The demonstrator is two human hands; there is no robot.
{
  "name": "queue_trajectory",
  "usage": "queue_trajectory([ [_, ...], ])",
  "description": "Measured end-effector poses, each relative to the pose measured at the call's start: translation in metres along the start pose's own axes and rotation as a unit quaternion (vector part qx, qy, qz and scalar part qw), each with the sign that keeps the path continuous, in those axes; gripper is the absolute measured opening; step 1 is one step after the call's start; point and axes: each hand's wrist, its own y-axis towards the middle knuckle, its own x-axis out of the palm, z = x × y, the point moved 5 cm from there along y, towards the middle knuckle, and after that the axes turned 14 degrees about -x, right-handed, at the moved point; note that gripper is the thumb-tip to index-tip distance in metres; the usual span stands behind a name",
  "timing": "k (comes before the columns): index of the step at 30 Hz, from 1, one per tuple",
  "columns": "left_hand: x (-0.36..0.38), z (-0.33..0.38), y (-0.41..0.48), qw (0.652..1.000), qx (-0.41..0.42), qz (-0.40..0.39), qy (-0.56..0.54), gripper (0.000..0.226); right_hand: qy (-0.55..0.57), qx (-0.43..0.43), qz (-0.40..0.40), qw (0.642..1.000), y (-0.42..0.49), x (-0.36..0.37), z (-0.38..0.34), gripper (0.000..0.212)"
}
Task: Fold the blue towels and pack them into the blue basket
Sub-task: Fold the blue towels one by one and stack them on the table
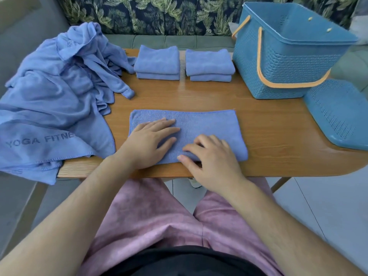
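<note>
Nearest, a lap in pink trousers [151,216] below the table [274,136] edge, with two bare forearms reaching up from it. Just beyond, at the near edge of the table, one blue towel [209,122], folded to a long strip and lying flat. On its left part, the left hand [151,142], palm down, fingers straight and slightly spread, pressing the cloth, likely to pin the layers and smooth them before the next fold. At its near edge, the right hand [213,162], fingers bent with tips on the cloth and thumb along the hem; pinching the edge or merely resting on it, cannot tell. Probably readying to bring one end over.

Counted: two hands, both on the one towel in work. At the far side, two stacks of folded towels [157,64], side by side with a narrow gap, apparently two towels each, so four done. Parked near the blue basket [288,62], not yet packed. One basket, far right on the table, open-topped, two orange handles [258,56] hanging down; no towel showing in the part of its inside in view. One blue lid [338,116] just beside it, presumably set off to leave the mouth free. At the left, one heap of unfolded towels [59,82], spilling over the table edge; number in it impossible to tell.
</note>
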Motion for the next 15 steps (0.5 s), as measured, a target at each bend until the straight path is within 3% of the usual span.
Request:
queue_trajectory([
  [6,-0.004,0.004,-0.009,0.999,-0.019,0.009,0.029,0.058,-0.032,-0.047,0.015,0.998,-0.002,-0.003,0.022,0.021],
  [11,-0.017,0.023,-0.013,1.0,0.005,0.019,0.004,0.048,-0.104,0.049,0.035,0.993,-0.004,-0.012,0.069,0.031],
  [13,-0.015,0.037,-0.013,0.998,0.049,0.009,-0.026,0.043,-0.033,0.05,0.04,0.997,-0.003,-0.015,0.071,0.027],
  [15,-0.014,0.043,-0.013,0.994,0.091,0.054,-0.011,0.033,0.055,0.038,0.043,0.997,-0.002,-0.018,0.061,0.024],
])
